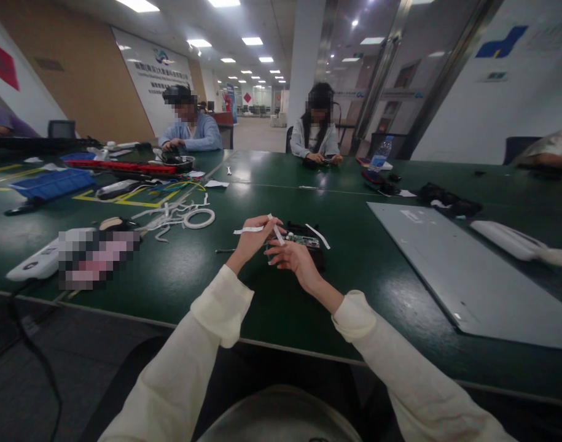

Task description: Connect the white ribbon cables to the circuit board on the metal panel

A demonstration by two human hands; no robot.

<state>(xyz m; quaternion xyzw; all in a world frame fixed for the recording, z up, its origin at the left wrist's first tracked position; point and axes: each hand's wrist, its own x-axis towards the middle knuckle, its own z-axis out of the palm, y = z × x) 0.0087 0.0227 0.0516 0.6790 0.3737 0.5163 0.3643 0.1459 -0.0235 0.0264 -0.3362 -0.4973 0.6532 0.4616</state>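
Near the middle of the green table, my left hand (254,238) pinches the upper end of a white strip (276,229). The strip slants down to the fingers of my right hand (292,258), which are spread, with the palm turned partly up. Another white strip (248,230) lies across the back of my left hand. Just behind my right hand sits a small device with a green circuit board (304,240), partly hidden by the fingers. A third white strip (318,236) is at its right, and a thin dark tool (225,250) shows left of my left hand.
White cables (198,218), a power strip (45,255) and a blue tray (53,184) are at the left. A large grey panel (469,276) covers the right side. Two people sit across the table; a bottle (382,153) stands near the far edge.
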